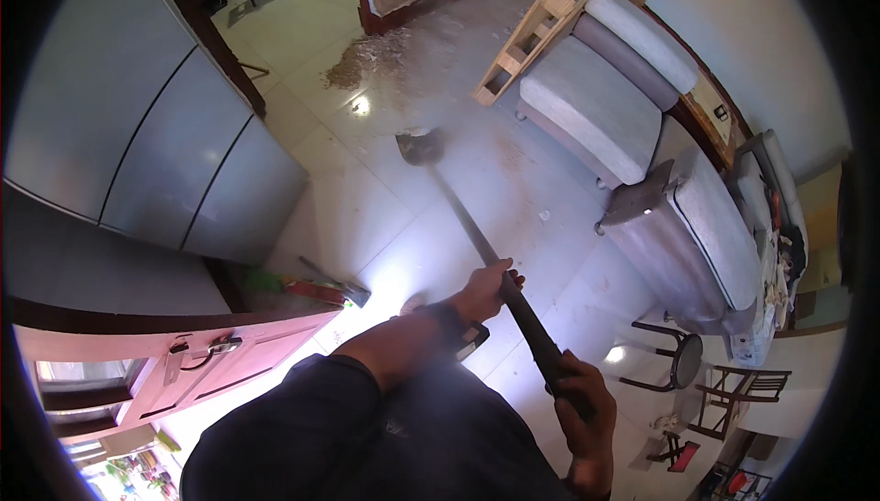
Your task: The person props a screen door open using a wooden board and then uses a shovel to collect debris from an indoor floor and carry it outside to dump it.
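Ahead on the pale tiled floor [367, 217], the long dark-handled broom [458, 212] slants up-left from both hands; left hand [486, 290] grips mid-handle, nearer the head, right hand [582, 405] clamps the end.

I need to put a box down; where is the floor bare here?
Bare tile lies between the grey cabinet doors and the long dark broom handle. Another patch runs from the handle to the grey cushioned sofa. Crowded: dirt pile ahead, dark stools at right.
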{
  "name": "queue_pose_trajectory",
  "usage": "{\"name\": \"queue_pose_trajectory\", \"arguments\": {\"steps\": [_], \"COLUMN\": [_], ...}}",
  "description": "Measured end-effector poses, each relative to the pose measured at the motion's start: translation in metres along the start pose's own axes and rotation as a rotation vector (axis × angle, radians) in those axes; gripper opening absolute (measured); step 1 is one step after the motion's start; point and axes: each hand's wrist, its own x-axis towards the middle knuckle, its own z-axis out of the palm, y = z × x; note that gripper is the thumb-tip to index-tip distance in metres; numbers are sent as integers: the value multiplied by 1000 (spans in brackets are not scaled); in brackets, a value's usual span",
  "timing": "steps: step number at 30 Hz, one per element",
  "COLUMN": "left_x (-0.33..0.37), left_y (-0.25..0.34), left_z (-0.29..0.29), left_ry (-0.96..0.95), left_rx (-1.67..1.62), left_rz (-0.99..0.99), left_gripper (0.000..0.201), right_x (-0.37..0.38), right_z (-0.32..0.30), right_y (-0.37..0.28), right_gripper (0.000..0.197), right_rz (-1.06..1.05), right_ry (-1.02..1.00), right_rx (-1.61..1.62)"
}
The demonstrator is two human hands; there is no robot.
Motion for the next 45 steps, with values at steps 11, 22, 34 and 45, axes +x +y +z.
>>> {"name": "queue_pose_trajectory", "arguments": {"steps": [11,22,34,45], "left_x": [-13,-68,-153,-135], "left_y": [80,189,61,4], "left_z": [-10,-215,-235,-180], "left_ry": [-375,96,741,707], "left_rx": [324,326,412,-463], "left_rz": [-44,337,611,830], "left_gripper": [40,40,39,44], "right_x": [145,342,482,637], "right_z": [58,101,65,122], "right_y": [49,56,29,90], "right_gripper": [44,40,46,31], "right_rz": [306,375,302,30], "right_ry": [-12,-70,-314,-412], "right_rx": [278,510,100,26]}}
